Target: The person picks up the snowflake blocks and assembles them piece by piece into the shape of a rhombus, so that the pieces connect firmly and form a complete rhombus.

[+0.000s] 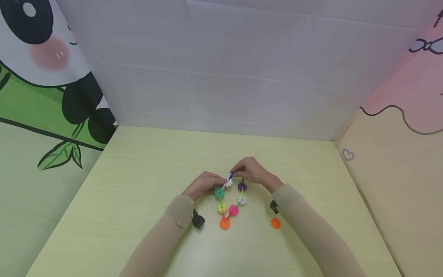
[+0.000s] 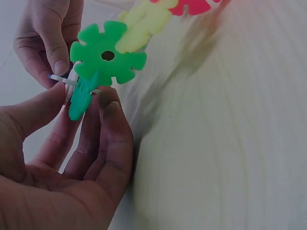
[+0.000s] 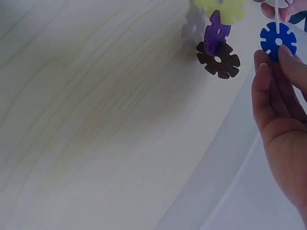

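Note:
A chain of notched plastic snowflake discs curves in an open loop between the two hands. The left hand (image 1: 205,182) pinches the chain's upper left end, around a white disc (image 1: 228,182) with a teal disc (image 2: 80,104) beside it. Between the right hand's (image 1: 255,171) thumb and fingers is a blue disc (image 3: 269,36), its slot meeting the white one's edge. Lower along the chain come a green disc (image 2: 91,48), a yellow disc (image 1: 222,208), an orange disc (image 1: 225,224) and a pink disc (image 1: 233,210). A purple disc (image 3: 216,33) and a dark brown disc (image 3: 228,66) form the other end.
A loose orange disc (image 1: 275,223) lies on the pale wooden table (image 1: 138,231), near the right forearm. Dark wrist cameras sit at both cuffs. A white sheet (image 1: 221,77) rises behind the table, with printed cartoon panels on both sides.

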{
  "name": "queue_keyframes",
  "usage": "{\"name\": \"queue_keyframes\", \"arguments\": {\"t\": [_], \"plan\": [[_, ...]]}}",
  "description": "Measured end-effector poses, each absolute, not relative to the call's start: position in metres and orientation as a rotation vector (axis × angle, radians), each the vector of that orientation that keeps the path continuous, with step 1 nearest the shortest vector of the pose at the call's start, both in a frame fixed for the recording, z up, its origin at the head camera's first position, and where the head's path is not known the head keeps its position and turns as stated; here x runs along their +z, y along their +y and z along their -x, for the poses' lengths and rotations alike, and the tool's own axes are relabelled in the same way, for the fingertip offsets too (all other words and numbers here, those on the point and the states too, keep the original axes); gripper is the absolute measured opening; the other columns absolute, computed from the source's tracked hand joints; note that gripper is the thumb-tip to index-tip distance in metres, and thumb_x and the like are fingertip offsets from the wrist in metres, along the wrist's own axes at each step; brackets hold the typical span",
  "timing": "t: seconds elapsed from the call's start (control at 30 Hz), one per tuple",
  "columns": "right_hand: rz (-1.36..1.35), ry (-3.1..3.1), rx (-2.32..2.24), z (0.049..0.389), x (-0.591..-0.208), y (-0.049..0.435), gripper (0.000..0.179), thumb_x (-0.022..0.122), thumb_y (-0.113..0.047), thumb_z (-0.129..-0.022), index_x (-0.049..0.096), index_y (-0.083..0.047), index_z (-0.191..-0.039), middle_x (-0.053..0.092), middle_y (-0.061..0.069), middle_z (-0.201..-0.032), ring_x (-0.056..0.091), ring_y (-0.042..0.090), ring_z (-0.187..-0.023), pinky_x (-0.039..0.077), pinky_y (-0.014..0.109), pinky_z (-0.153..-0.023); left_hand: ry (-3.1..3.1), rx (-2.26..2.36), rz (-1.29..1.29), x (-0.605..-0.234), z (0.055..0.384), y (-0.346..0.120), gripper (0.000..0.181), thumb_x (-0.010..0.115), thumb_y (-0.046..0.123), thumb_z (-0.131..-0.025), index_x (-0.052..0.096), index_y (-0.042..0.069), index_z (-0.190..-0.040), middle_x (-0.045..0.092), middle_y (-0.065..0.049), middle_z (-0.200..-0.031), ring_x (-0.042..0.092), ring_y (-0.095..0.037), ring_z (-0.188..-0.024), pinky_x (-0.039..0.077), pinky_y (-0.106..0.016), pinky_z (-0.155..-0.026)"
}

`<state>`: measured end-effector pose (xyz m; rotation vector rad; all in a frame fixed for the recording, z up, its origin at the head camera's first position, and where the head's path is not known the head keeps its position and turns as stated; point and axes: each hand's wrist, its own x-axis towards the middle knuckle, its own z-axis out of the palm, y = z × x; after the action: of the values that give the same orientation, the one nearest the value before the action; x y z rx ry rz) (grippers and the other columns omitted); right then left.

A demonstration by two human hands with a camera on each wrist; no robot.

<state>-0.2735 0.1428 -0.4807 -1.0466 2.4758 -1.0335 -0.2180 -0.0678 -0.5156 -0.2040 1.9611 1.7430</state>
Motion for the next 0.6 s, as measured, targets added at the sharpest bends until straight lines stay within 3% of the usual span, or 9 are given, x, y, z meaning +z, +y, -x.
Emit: {"name": "queue_keyframes", "arguments": {"t": [0.6], "plan": [[1.076, 2.461, -1.028, 0.2744, -0.4812, 0.1407, 0.014, 0.068, -0.007, -0.089, 0.074, -0.002, -0.101, 0.071, 0.002, -0.094, 0.065, 0.009, -0.082, 0.051, 0.025, -0.071, 1.993, 1.678, 0.271, -0.5060, 0.2207, -0.0631, 0.034, 0.075, 0.035, -0.083, 0.071, 0.003, -0.093, 0.065, -0.007, -0.084, 0.059, -0.017, -0.072, 0.049, -0.029, -0.066]]}}
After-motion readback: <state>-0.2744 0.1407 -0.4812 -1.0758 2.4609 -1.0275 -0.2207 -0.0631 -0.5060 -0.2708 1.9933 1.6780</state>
